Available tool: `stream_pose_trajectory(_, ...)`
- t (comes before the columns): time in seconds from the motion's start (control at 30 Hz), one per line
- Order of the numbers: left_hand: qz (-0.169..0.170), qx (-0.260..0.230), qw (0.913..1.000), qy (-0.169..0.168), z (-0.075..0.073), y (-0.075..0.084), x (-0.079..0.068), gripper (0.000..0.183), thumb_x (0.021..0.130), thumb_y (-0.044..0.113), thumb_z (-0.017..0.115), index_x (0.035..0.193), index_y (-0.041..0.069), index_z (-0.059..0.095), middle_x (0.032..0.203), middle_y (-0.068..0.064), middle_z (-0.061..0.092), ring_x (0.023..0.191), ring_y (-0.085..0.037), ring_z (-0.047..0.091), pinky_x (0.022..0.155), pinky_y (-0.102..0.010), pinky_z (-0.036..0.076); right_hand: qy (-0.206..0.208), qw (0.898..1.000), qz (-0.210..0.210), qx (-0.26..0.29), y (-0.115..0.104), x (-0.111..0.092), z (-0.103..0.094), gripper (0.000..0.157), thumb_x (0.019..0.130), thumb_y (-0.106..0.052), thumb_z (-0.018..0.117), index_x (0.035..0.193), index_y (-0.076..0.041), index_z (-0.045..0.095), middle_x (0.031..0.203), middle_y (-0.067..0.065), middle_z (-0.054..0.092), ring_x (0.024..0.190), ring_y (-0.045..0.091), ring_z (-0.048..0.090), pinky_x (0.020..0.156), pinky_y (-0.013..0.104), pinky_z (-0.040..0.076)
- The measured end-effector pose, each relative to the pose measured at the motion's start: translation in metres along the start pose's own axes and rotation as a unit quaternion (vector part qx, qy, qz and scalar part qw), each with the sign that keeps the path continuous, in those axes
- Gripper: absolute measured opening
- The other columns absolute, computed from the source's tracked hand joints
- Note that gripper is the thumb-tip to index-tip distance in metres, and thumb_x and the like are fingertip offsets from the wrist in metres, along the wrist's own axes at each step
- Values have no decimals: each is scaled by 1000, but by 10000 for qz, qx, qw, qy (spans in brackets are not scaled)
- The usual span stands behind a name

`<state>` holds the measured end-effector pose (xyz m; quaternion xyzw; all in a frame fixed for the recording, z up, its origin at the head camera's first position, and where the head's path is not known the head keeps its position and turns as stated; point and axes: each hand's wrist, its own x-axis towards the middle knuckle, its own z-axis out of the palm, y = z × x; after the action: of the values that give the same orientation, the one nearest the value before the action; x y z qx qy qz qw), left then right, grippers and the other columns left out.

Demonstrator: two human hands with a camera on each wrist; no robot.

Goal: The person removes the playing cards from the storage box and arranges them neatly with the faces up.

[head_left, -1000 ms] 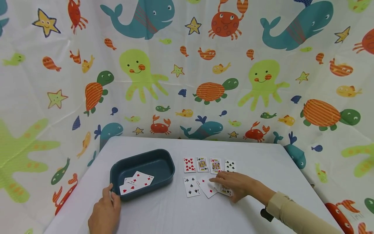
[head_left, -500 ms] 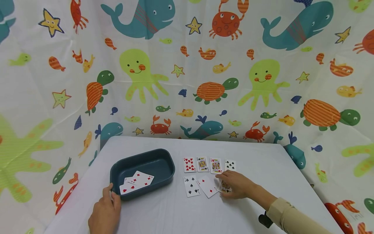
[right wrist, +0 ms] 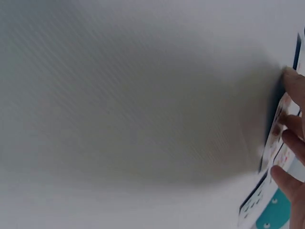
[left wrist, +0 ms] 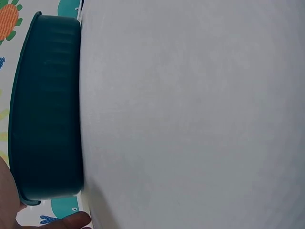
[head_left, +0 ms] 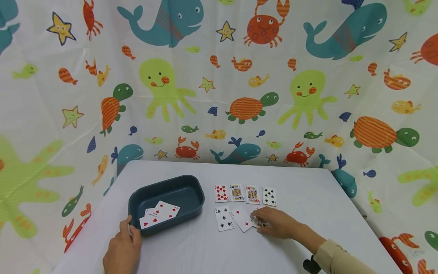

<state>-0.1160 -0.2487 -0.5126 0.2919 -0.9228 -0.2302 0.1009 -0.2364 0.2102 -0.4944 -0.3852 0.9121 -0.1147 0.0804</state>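
Observation:
My left hand [head_left: 122, 245] grips the near left corner of a dark teal tray [head_left: 186, 192], which holds several loose playing cards [head_left: 167, 209]. The tray's outer wall [left wrist: 47, 109] fills the left side of the left wrist view. My right hand [head_left: 278, 222] holds a face card [head_left: 262, 223] low over the table, thumb at its near edge and fingers over it. They partly hide it. Just left of that card lie a diamond card [head_left: 241, 219] and a spade card [head_left: 224, 219]. In the right wrist view, fingertips [right wrist: 281, 179] touch the cards along the right edge.
Behind the lower row lies an upper row: a heart card [head_left: 221, 193], two face cards [head_left: 237, 193] and a spade card [head_left: 269, 196]. A white cloth [head_left: 181, 251] covers the table. A curtain with sea animals [head_left: 212, 106] hangs behind it.
My right hand has drawn slightly back toward me and shifted the face card a little, so the upper spade card now shows fully. My left hand and the tray stay in place.

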Motion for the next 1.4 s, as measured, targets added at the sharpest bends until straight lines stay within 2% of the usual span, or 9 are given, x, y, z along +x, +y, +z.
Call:
stream_pose_trajectory(0.13, 86, -4, 9999, 60, -1, 0, 0, 43, 106, 24, 41, 144, 3, 36, 101, -29, 66, 87, -44, 64, 81, -66, 52, 22, 9997, -194, 142, 1, -4, 3, 47, 96, -26, 72, 140, -17, 60, 138, -6, 63, 127, 16, 58, 107, 42, 47)
stream_pose_trajectory(0.27, 57, -3, 10000, 30, -2, 0, 0, 44, 106, 25, 41, 144, 3, 36, 103, -30, 66, 89, -45, 64, 82, -66, 52, -39, 9995, -187, 244, 1, -5, 4, 48, 97, -25, 71, 143, -20, 58, 141, -9, 60, 132, 16, 55, 110, 42, 44)
stream_pose_trajectory(0.5, 39, 25, 10000, -20, -3, 1, -2, 44, 107, 25, 42, 144, 4, 36, 99, -28, 66, 86, -43, 64, 83, -67, 52, 74, 9994, -316, 101, -10, -9, 12, 49, 96, -44, 67, 141, -27, 61, 155, -4, 49, 144, 25, 43, 114, 52, 38)
stream_pose_trajectory(0.6, 41, 14, 10000, -37, -3, 2, -2, 44, 107, 25, 42, 144, 4, 35, 98, -28, 66, 86, -43, 64, 83, -68, 51, 384, 9976, -540, -191, -17, -8, 18, 48, 99, -51, 61, 139, -26, 64, 156, -2, 48, 145, 25, 42, 114, 53, 37)
stream_pose_trajectory(0.73, 24, 25, 10000, -25, -3, 2, -2, 44, 106, 25, 41, 144, 4, 35, 98, -28, 66, 89, -45, 64, 83, -68, 52, 915, 9929, -623, -437, -33, -7, 26, 49, 101, -51, 57, 134, -16, 68, 152, 2, 53, 142, 27, 45, 113, 55, 37)
stream_pose_trajectory(0.93, 28, 23, 10000, -8, -3, 1, -1, 44, 106, 25, 41, 144, 4, 36, 95, -27, 67, 90, -47, 64, 83, -68, 51, 1752, 9821, -388, -578, -54, -2, 37, 44, 101, -43, 61, 128, -9, 68, 144, 11, 58, 134, 30, 52, 107, 53, 44)
stream_pose_trajectory(1.1, 34, 39, 10000, 58, -3, -1, 0, 44, 106, 25, 42, 144, 4, 36, 84, -20, 65, 82, -43, 64, 80, -66, 53, 2454, 9693, 71, -130, -73, 16, 32, 48, 99, -43, 64, 137, -14, 61, 146, 8, 55, 134, 24, 52, 104, 48, 48)
stream_pose_trajectory(1.27, 44, 53, 9999, 114, -1, -2, 0, 43, 106, 25, 40, 144, 4, 36, 75, -13, 61, 76, -36, 61, 77, -65, 53, 2852, 9539, 418, 833, -100, 37, 24, 54, 99, -44, 63, 145, -17, 55, 153, 2, 49, 140, 20, 47, 107, 48, 46)
stream_pose_trajectory(1.4, 71, 0, 10000, 21, 1, -1, -1, 44, 107, 25, 40, 144, 3, 34, 75, -13, 60, 74, -36, 60, 75, -63, 53, 3069, 9364, 640, 1575, -115, 50, 24, 57, 100, -45, 61, 149, -17, 51, 157, -1, 44, 146, 19, 41, 112, 49, 41)
